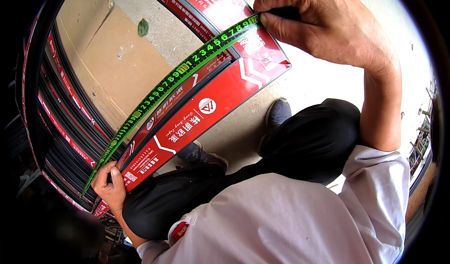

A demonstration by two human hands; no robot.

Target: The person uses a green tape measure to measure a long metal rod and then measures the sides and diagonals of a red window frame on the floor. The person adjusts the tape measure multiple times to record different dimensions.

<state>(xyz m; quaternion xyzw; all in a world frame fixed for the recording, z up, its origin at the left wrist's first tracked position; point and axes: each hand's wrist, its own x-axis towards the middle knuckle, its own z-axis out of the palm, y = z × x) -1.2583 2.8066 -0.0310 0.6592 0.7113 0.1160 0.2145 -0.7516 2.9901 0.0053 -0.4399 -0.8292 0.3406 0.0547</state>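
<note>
A pale cloth shirt (281,217) swells at six o'clock. Over a glossy red frame (227,93) bows a thin green tape measure (165,84), its one-o'clock end pinched by the right hand (328,29); the left hand (110,185) curls at eight, grip unclear.

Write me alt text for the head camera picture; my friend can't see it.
A person's right hand pinches a green tape measure running along a red frame, the left hand at its lower-left stretch. More red-and-black pieces line the far left.
</note>
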